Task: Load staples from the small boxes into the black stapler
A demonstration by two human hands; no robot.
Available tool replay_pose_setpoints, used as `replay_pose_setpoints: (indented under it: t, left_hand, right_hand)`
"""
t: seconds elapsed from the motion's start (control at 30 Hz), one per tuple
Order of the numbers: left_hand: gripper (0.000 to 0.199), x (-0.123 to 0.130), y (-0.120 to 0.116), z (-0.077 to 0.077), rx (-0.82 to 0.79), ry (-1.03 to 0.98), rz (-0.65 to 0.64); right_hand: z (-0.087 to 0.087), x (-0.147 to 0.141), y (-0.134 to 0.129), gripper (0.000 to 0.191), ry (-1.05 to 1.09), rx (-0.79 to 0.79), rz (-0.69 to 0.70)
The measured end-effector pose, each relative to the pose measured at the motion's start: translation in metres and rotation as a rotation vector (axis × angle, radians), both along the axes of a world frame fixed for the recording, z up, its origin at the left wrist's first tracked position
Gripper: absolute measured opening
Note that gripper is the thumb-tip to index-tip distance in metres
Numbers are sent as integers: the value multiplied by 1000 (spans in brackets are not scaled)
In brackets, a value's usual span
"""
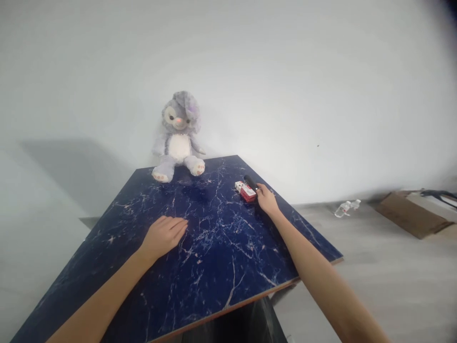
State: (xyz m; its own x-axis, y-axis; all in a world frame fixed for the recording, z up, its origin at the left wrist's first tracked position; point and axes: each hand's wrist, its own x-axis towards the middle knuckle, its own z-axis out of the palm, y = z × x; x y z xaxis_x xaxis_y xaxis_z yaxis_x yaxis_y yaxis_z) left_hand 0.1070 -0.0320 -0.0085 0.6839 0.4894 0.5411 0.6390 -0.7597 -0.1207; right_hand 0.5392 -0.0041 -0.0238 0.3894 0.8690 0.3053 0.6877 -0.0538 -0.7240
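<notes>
At the right side of a dark blue marbled table [221, 257], my right hand [267, 199] is closed around the near end of a short, dark, handle-like object [251, 182]. Its exact kind is not clear. Just left of those fingers lies a small red and white box [246, 191], close to the dark object; whether they touch is hard to tell. My left hand [164, 235] lies palm down on the tabletop at centre left, holding nothing, its fingers loosely extended and side by side.
A grey and white plush rabbit [179, 145] sits at the table's far edge, in front of a pale wall [285, 85]. On the floor to the right are a brown cardboard box [410, 214] and clear plastic items [344, 208]. Something dark [243, 321] stands below the table's front edge.
</notes>
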Motion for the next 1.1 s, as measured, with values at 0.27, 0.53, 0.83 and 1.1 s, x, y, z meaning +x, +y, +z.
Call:
replay_pose_setpoints:
  t: [0.27,0.53,0.83,1.1]
  left_hand:
    - [52,26,-47,19,27,-96,-406]
    - [45,19,-41,24,-237,-171,-238]
    - [53,18,-36,16,-424,-384,-98]
    - [50,13,-20,11,-474,-489,39]
  right_hand:
    - [1,-8,-4,59,-45,-65,-59]
    - [4,-5,-10,53,-104,-82,-42]
    - [10,-41,-17,58,-364,120,-36]
    - [10,-31,-16,33,-383,142,-49]
